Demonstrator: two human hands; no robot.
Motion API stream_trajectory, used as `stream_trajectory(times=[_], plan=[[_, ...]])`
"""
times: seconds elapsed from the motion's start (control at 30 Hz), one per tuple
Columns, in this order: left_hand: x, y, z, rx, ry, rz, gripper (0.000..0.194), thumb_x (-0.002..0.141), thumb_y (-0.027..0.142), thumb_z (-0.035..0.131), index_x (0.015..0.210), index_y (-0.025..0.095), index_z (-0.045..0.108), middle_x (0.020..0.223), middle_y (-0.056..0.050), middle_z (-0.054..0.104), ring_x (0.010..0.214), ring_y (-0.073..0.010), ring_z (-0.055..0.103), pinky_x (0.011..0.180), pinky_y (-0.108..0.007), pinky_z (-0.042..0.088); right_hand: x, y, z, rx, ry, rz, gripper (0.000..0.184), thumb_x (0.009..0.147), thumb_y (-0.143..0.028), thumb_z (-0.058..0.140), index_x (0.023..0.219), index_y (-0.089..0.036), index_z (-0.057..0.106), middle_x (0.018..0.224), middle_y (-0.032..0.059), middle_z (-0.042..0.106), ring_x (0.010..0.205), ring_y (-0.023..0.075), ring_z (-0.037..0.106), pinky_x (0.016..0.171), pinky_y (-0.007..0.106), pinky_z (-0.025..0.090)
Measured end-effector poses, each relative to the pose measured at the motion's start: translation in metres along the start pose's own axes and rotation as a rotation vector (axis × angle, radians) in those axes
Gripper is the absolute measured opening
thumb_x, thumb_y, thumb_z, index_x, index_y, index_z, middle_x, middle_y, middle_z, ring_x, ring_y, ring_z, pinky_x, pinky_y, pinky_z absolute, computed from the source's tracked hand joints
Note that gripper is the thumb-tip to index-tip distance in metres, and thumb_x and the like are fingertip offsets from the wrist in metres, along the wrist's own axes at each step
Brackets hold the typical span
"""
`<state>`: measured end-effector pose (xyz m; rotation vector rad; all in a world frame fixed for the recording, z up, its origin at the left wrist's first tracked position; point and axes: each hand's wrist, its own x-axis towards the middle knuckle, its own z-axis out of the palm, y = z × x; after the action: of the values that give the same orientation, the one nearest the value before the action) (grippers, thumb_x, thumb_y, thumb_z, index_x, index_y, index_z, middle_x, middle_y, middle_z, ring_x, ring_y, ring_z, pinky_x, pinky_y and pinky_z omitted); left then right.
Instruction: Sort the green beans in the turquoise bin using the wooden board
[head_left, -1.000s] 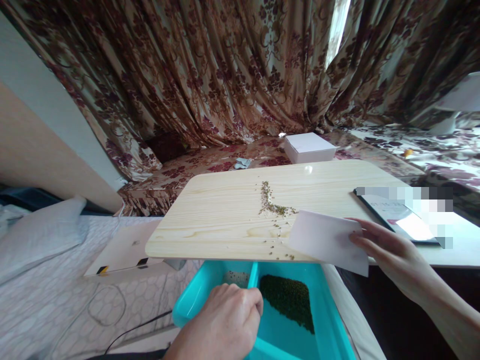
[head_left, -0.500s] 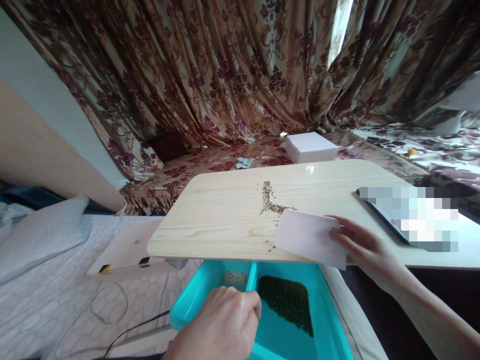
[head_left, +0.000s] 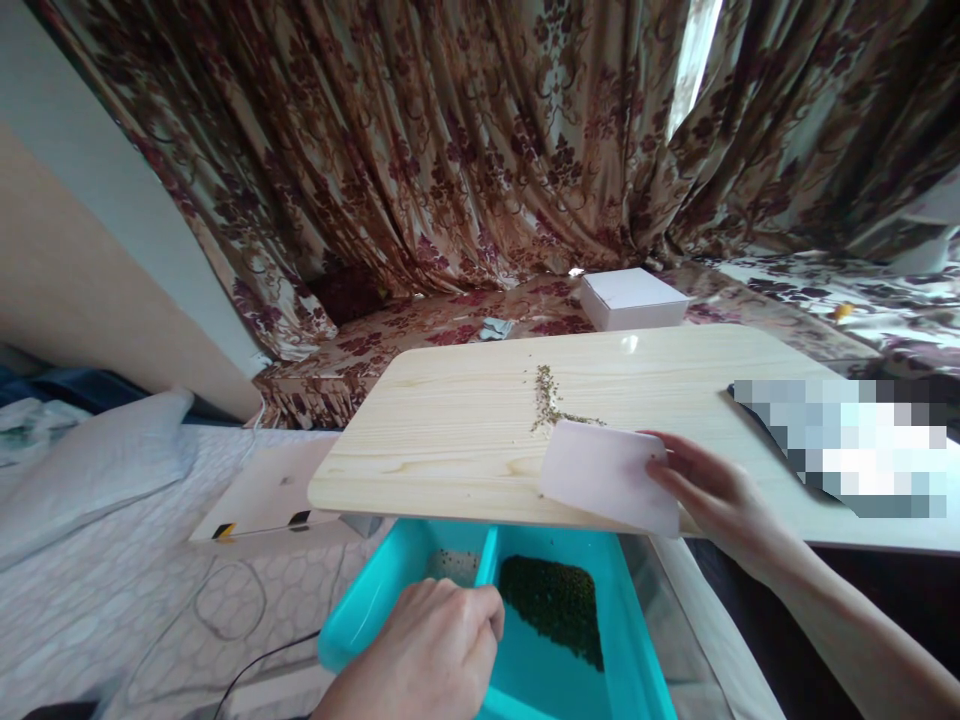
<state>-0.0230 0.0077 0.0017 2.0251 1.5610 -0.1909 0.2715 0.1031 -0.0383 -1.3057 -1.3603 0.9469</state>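
In the head view, my right hand (head_left: 705,485) has its thumb and fingers clamped on one end of a white card (head_left: 607,477), which I hold low over the near edge of a pale wood-grain bench (head_left: 420,440). My left hand (head_left: 435,640) is curled over the divider side of a turquoise tray (head_left: 360,605), thumb against the bent fingers; I cannot tell whether it grips anything. The tray sits just below the bench's near edge; its right compartment holds a heap of dark green grains (head_left: 555,600), its left one a few specks. Just beyond the card, a thin trail of small grains (head_left: 547,395) lies on the bench. To the right is a dark-edged flat thing (head_left: 780,440), mostly blurred out. Past the far edge stands a white box (head_left: 634,298), with patterned curtains (head_left: 465,130) behind; a pillow (head_left: 97,455) lies on the bed (head_left: 67,560) at my left.
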Motion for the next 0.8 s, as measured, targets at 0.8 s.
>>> stream_trajectory(times=[0.8], plan=[[0.008, 0.013, 0.0, 0.056, -0.091, 0.005, 0.041, 0.095, 0.019, 0.036, 0.106, 0.021, 0.075, 0.105, -0.012, 0.076, 0.104, -0.0315, 0.067, 0.095, -0.041, 0.048, -0.036, 0.013, -0.017, 0.033, 0.223, 0.055, 0.045, 0.064, -0.056, 0.084, 0.099, -0.029, 0.077, 0.08, 0.0044, 0.082, 0.075, 0.0284, 0.079, 0.06, 0.032, 0.065]])
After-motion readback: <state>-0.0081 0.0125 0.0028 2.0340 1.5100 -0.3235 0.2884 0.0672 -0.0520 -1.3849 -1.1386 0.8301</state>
